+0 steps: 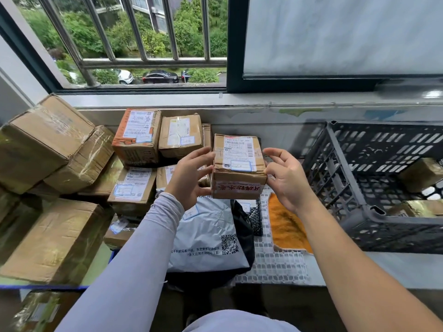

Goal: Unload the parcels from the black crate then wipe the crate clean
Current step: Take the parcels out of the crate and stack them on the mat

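A small cardboard parcel (pixel 237 166) with a white label and red writing sits in the middle, above a white mailer bag (pixel 206 238). My left hand (pixel 189 178) is at the parcel's left side with its straight fingers touching the edge. My right hand (pixel 285 178) is at the right side, fingers loosely bent, thumb at the corner; neither hand wraps the parcel. The black slatted crate (pixel 347 178) stands at the right on the sill ledge. Two brown parcels (pixel 422 173) (pixel 417 208) lie inside it. An orange cloth (pixel 285 224) lies beside the crate.
Several unloaded cartons (pixel 137 137) are stacked at the left and back, with large boxes (pixel 43 140) at the far left. A black bag (pixel 247 233) and a white mesh mat (pixel 271 262) lie on the ledge. The barred window (pixel 143 61) is behind.
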A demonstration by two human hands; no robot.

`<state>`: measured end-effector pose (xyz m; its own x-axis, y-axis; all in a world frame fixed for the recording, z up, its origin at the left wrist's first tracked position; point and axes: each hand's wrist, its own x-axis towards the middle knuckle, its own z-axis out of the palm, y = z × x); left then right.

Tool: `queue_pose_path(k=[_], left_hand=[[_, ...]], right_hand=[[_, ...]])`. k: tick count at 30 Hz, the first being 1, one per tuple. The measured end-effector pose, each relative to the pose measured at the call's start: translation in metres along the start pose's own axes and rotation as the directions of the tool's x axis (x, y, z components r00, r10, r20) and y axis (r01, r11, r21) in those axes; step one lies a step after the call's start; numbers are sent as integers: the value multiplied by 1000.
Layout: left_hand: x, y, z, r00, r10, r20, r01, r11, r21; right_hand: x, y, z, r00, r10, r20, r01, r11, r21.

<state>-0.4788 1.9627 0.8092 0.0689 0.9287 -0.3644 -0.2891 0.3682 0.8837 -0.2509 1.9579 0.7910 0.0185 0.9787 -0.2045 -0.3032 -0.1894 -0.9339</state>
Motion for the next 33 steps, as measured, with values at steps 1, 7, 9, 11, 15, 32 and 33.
queue_pose_path(k=[1, 7, 9, 11, 15, 32, 33], left_hand=[[1, -2, 0, 1000, 2, -5, -2, 1000, 20], [4, -28, -6, 999, 25, 27, -27, 995, 94], [7, -36, -12, 999, 28, 37, -31, 995, 90], [14, -43, -17, 997, 22, 69, -28, 996, 84], [27, -48, -25, 990, 46, 134, -71, 981, 182], [103, -20, 8, 978, 108, 176, -183, 851, 493], [106, -20, 14, 980, 116, 163, -183, 847, 500]], right_hand=[[0, 2, 1, 1000, 14, 6, -14, 1000, 10], [-6, 12, 10, 996, 18, 87, -6, 991, -137], [-5, 17, 9, 995, 22, 96, -1, 975, -221], [-5, 21, 9, 992, 55, 116, -21, 962, -273], [-1, 31, 8, 990, 89, 111, -44, 933, -358], [87, 13, -12, 984, 35, 176, 70, 829, -555], [94, 13, -16, 982, 37, 183, 73, 826, -559]])
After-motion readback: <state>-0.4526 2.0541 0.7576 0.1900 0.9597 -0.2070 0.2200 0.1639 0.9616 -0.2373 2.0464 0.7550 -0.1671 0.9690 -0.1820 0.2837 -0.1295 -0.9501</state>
